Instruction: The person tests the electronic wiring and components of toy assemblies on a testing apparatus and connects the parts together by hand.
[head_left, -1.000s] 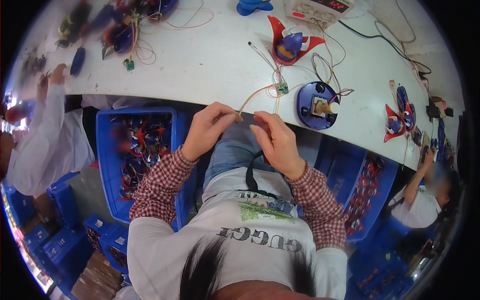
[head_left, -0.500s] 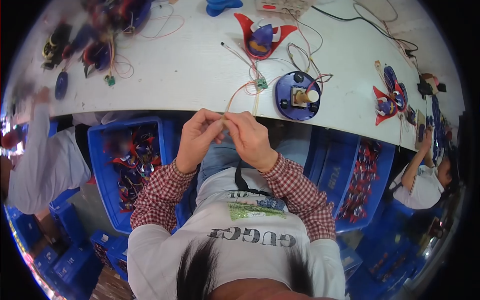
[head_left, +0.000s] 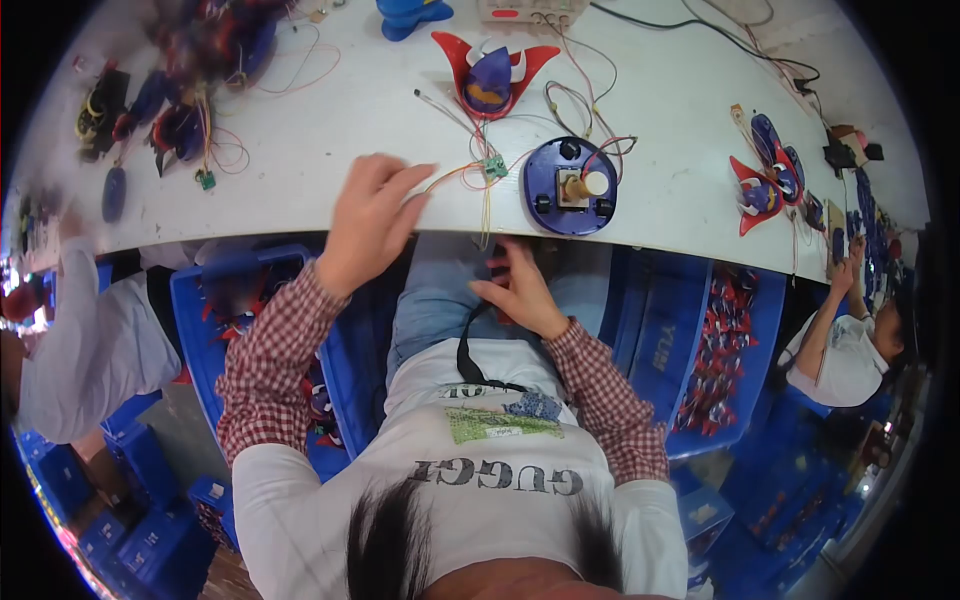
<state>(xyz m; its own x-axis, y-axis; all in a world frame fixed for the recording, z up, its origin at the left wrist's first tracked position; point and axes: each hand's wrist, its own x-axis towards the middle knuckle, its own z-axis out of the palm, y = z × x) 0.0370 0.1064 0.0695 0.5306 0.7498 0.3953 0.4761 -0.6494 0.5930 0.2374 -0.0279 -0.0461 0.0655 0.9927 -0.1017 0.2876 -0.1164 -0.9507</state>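
Observation:
My left hand [head_left: 370, 220] is raised over the table's front edge, thumb and fingers apart, close to the end of an orange wire. That wire runs to a small green circuit board [head_left: 495, 167], which is joined by thin wires to a purple-and-red horned toy piece [head_left: 488, 80]. Lower down, my right hand [head_left: 528, 292] is over my lap below the table edge, thumb spread from the fingers. Its far fingers are in shadow beside something dark. To the right of the board sits a round purple base [head_left: 543, 185] with a pale cylindrical knob.
Blue bins with red and purple parts stand left [head_left: 190, 320] and right [head_left: 745, 400] of my legs. More wired toy pieces [head_left: 770, 180] lie on the white table [head_left: 350, 110]. A power-supply box [head_left: 530, 10] and black cable are at the back. Co-workers sit on both sides.
My hands were together pinching at the wire ends; now they are apart. The left has moved left and up, the right down toward my lap. The view has shifted slightly.

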